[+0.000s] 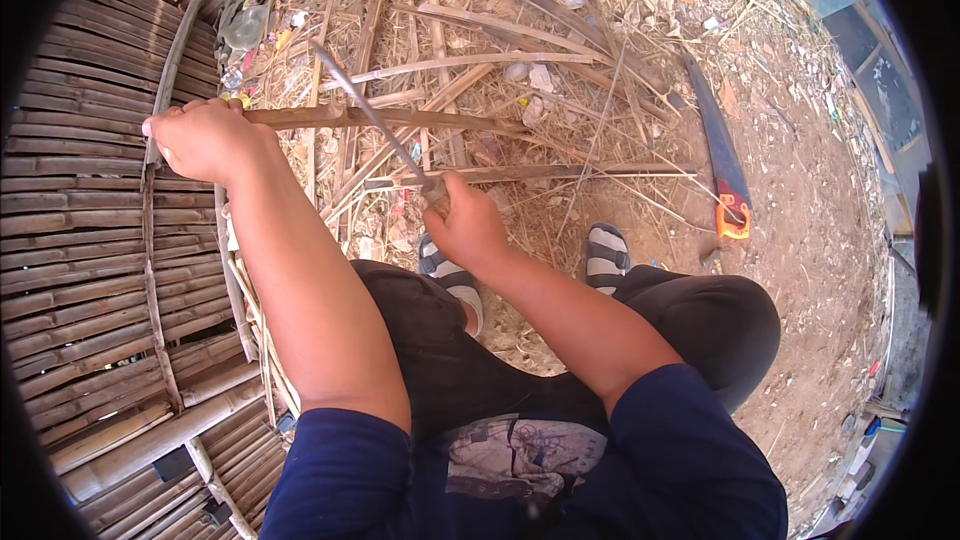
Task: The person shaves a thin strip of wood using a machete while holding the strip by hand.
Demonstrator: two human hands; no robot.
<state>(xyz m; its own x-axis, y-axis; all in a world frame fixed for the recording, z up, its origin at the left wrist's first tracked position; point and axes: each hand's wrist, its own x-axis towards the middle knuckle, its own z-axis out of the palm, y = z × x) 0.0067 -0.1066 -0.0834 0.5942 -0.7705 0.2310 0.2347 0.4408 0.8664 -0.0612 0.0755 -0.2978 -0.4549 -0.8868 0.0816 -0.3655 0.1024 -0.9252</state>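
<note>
My left hand [212, 145] is closed around one end of a brown bamboo strip [400, 118], beside the slatted bamboo wall. From there the strip runs to the right, raised above the littered ground. My right hand [468, 225] grips the handle of a long, narrow-bladed knife [365, 105]. Its blade slants up and to the left, crossing over the bamboo strip. Whether the blade touches the strip I cannot tell. Another split bamboo piece [540, 175] lies on the ground just beyond my right hand.
A handsaw [715, 130] with an orange handle lies on the dirt to the right. Several bamboo strips [510, 62], straw and litter cover the ground ahead. The bamboo slat wall [80, 230] stands close on my left. My sandalled feet [606, 258] are below my hands.
</note>
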